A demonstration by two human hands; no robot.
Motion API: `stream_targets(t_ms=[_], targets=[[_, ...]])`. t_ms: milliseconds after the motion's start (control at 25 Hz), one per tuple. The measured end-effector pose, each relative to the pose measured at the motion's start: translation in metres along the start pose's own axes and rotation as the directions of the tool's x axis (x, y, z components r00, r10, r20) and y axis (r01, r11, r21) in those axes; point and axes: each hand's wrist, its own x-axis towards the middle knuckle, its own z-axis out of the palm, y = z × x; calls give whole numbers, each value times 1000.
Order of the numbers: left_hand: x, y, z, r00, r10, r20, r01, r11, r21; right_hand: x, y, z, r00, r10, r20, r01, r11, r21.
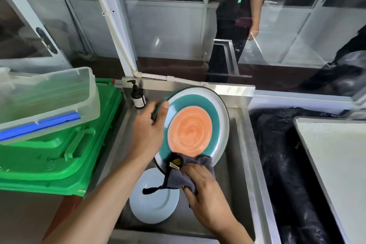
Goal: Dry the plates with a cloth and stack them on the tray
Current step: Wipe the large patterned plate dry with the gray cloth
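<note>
I hold a large plate (193, 125) with an orange centre, a teal ring and a white rim, tilted up over the steel sink (240, 156). My left hand (149, 128) grips its left edge, thumb on the face. My right hand (206, 188) presses a grey cloth (190, 166) against the plate's lower rim, fingers curled round the cloth. A pale blue plate (154, 206) lies flat in the sink bottom below. A white tray (336, 164) sits at the right on black plastic.
A green crate (59, 156) with a clear lidded box (45, 101) on top stands left of the sink. A brown pump bottle (138, 97) sits at the sink's back left corner. A person in dark clothes (239, 20) stands behind the glass partition.
</note>
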Motion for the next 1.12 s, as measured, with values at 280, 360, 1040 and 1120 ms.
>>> stream_targets(t_ms=[280,360,1040,1120], targets=[[4,-1,-5,1000,-5,-7,5,1000,-6,28,40,-29,913,185,-364,-277,935,-222],[-3,-2,-2,1000,-23,3,23,999,-30,45,42,-35,885,223,-409,-328,922,-206],[5,5,8,995,-99,-27,94,982,-162,86,2,-23,953,-301,-41,287,936,-205],[4,-1,5,989,-140,-41,132,981,-145,64,2,-12,936,-344,74,352,922,-160]])
